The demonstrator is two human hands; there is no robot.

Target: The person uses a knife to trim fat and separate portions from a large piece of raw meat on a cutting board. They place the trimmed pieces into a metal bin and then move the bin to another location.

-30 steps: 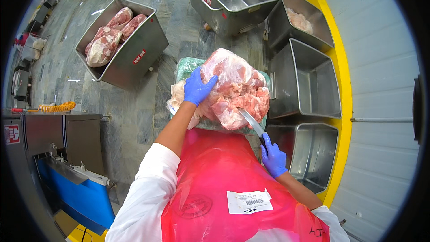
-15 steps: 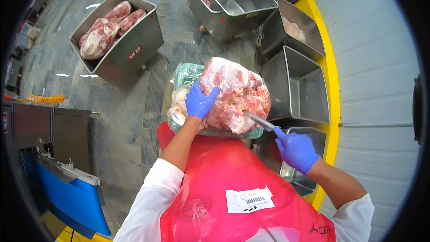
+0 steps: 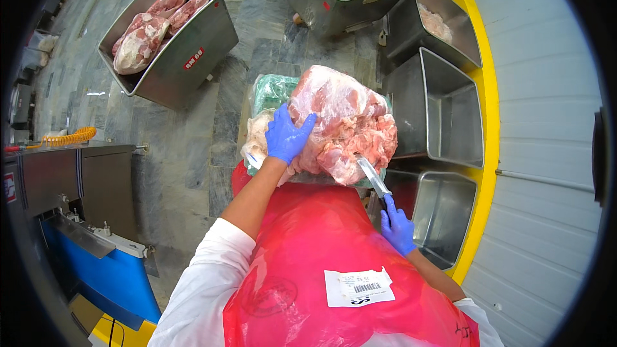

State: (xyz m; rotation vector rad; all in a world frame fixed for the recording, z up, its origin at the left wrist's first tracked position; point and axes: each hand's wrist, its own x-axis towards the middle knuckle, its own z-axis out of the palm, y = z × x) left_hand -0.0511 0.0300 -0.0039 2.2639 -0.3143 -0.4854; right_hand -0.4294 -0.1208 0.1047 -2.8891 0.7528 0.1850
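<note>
A large piece of raw meat (image 3: 340,99), pale with fat and ragged along its right side, rests on green plastic-wrapped crates (image 3: 273,93) in front of me. My left hand (image 3: 286,137), in a blue glove, lies on its left side with fingers and thumb spread. A blue glove also covers my right hand (image 3: 397,226), closed around the dark handle of a knife (image 3: 373,175). The blade points away from me, and its tip touches the lower right of the meat. Beside my left hand, a whitish piece (image 3: 257,136) partly covered by plastic film sits on the crates.
At the far left stands a metal bin (image 3: 173,74) with several meat pieces. More metal bins (image 3: 321,9) stand at the back and along the right, by a yellow kerb (image 3: 490,128) and a white wall (image 3: 546,103). A machine with a blue panel (image 3: 103,270) is at left.
My right hand has moved down and left, nearer my body, turning the knife more upright in view. My left hand stays on the meat. The whole view has shifted slightly.
</note>
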